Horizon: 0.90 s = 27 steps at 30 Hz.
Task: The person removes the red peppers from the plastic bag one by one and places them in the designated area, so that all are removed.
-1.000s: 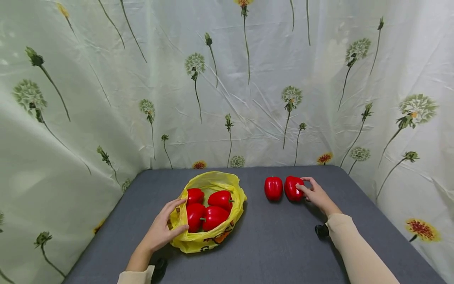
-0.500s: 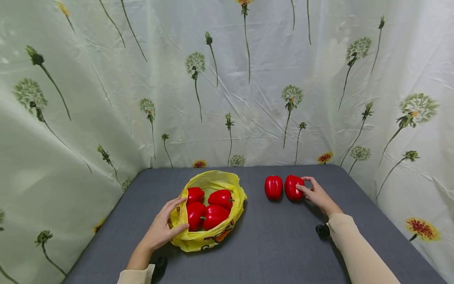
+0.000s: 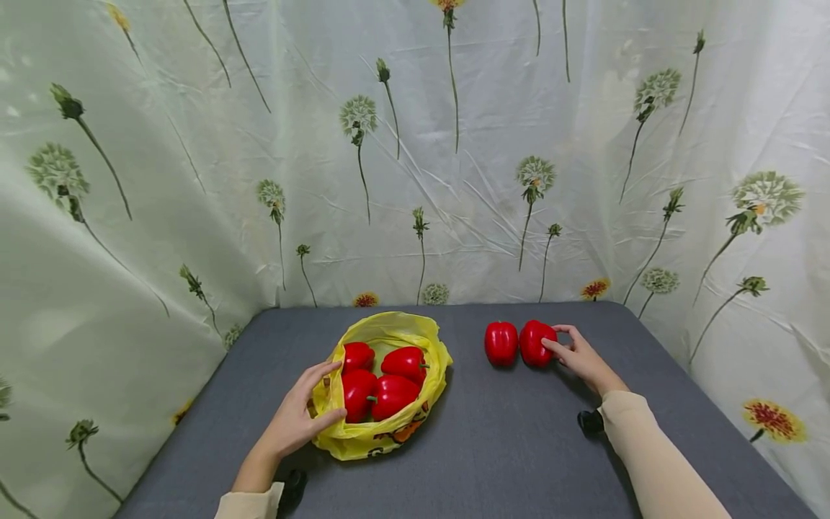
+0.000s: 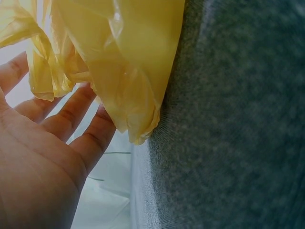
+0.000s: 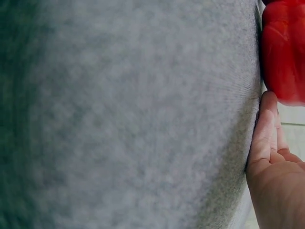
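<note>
The bare left hand (image 3: 303, 407) lies with thumb and fingers spread. The bare right hand (image 3: 579, 357) extends forward from a cream fabric sleeve (image 3: 655, 454).

From my end of the feed, I'm seeing a person who is wearing pale cream-beige sleeves. The right sleeve (image 3: 655, 450) is showing as a long, plain, smooth stretch, creasing slightly at the cuff, while only a short piece of the left sleeve (image 3: 249, 502) is appearing, its cuff ending in a clean edge. Both hands, left hand (image 3: 300, 414) and right hand (image 3: 580, 358), are showing bare, with slender fingers. I'm also spotting a small black rounded piece (image 3: 293, 490) beside the left cuff and a matching black piece (image 3: 589, 423) beside the right.
</note>
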Each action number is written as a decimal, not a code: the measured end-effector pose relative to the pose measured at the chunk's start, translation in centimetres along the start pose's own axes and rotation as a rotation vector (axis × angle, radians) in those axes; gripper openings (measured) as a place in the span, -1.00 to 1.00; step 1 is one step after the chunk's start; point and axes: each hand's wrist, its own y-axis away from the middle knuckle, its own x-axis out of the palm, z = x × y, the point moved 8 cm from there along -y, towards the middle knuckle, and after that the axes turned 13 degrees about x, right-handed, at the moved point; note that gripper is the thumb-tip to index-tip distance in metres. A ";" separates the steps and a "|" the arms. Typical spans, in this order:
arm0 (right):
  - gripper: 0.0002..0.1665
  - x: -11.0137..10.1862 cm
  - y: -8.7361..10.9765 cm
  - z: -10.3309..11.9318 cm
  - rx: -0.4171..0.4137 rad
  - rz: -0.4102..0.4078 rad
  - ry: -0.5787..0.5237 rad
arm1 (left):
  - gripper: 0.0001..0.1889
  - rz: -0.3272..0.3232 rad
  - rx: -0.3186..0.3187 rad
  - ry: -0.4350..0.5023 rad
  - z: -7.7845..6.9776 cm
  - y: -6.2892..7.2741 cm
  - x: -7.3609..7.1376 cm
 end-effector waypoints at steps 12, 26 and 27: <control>-0.07 -0.2 0.0 -0.2 0.011 -0.014 0.001 | -0.22 0.006 -0.011 0.006 0.2 0.0 0.0; 0.00 -1.3 -0.1 -1.0 0.068 -0.011 -0.239 | -0.22 -0.003 -0.016 0.024 0.0 0.1 0.0; -0.01 -1.5 -0.1 -1.1 0.068 -0.020 -0.249 | -0.22 -0.004 -0.018 0.023 0.0 0.0 0.0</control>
